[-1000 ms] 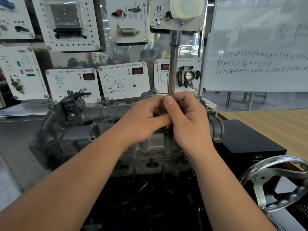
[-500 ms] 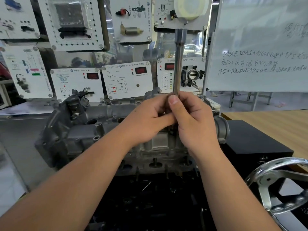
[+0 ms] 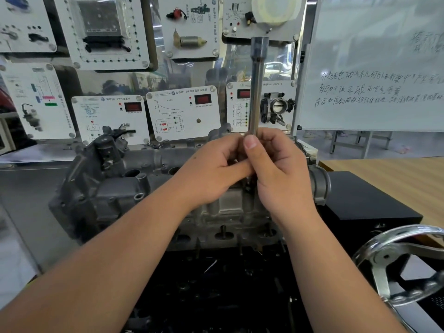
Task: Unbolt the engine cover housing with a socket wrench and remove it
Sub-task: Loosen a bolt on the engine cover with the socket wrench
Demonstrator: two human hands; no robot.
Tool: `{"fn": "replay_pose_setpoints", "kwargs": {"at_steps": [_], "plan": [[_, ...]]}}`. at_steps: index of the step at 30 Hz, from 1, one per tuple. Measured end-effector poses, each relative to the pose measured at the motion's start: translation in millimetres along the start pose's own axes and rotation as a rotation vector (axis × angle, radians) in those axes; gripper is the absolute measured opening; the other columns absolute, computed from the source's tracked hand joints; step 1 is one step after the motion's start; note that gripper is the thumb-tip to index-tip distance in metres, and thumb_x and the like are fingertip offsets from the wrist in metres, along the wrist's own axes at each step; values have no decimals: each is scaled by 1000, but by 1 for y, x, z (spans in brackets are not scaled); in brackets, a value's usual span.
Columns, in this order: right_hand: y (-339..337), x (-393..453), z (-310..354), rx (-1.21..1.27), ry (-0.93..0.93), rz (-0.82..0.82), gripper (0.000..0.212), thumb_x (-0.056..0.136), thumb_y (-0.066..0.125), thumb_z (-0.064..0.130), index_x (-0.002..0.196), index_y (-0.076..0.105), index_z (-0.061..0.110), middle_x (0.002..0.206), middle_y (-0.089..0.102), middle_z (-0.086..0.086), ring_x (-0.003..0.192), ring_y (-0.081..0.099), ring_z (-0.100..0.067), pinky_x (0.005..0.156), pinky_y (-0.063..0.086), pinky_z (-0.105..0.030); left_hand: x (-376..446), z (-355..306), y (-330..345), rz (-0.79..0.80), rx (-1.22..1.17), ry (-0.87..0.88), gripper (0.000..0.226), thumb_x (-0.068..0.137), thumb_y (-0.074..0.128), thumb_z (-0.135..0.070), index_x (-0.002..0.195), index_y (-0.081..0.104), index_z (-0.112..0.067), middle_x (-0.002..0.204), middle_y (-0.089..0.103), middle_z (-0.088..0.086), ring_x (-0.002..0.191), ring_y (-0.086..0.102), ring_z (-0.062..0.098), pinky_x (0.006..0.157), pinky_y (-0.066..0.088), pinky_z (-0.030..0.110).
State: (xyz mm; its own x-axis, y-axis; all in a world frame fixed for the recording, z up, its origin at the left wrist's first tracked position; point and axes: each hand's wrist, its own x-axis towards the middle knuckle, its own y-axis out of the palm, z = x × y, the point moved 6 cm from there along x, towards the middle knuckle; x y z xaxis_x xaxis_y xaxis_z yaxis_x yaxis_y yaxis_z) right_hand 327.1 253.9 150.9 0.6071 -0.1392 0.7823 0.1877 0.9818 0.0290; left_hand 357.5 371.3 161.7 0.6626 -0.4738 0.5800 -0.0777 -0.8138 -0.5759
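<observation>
Housing (image 3: pixel 153 186) sits bolted on the engine, straight ahead below both hands. Right hand (image 3: pixel 281 179) grips the lower end of the upright wrench shaft (image 3: pixel 255 92); left hand (image 3: pixel 216 174) pinches something at that same end, hidden. Likely fitting the tool together; next, seat its socket squarely on a bolt.

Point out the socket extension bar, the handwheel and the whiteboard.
socket extension bar (image 3: pixel 255 92), head view, middle of the upright shaft.
handwheel (image 3: pixel 374 239), head view, upper left of the chrome rim.
whiteboard (image 3: pixel 374 44), head view, blank upper area.
</observation>
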Motion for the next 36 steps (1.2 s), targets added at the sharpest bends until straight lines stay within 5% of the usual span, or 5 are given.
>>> {"fn": "replay_pose_setpoints", "kwargs": {"at_steps": [13,20,25,32,36], "plan": [[4,-1,2,22,7,17,15,88,60,50,101,63,42,91,72,2,84,70,-10,75,56,-25,-1,-9,1,17,7,41,23,94,62,-32,95,64,-55,98,74,-19,92,70,2,84,55,23],[0,-1,-1,-68,10,-39,21,96,52,44,86,68,35,82,70,2,77,65,-11,71,55,-42,-3,-4,-1,63,-68,-27,20,102,59,-20,116,70,-30,110,76,-10,107,70,5,99,54,29],[2,1,1,-53,22,38,21,101,47,38,102,67,44,99,74,16,98,68,-4,87,56,-30,-1,-1,-1,59,0,-51,19,104,56,-27,114,70,-19,106,75,6,103,70,22,97,53,50],[4,-1,2,23,23,30,14,95,60,32,108,63,32,92,73,2,90,70,-15,84,58,-38,-2,-7,0,1,5,30,28,92,65,-31,98,62,-58,105,73,-19,96,69,1,86,55,23],[2,-1,5,-42,-5,20,16,98,53,33,97,67,39,90,72,10,89,68,-7,82,57,-34,-1,-2,1,43,-54,-21,19,93,61,-34,111,68,-36,104,76,-10,101,71,9,96,56,38]]}}
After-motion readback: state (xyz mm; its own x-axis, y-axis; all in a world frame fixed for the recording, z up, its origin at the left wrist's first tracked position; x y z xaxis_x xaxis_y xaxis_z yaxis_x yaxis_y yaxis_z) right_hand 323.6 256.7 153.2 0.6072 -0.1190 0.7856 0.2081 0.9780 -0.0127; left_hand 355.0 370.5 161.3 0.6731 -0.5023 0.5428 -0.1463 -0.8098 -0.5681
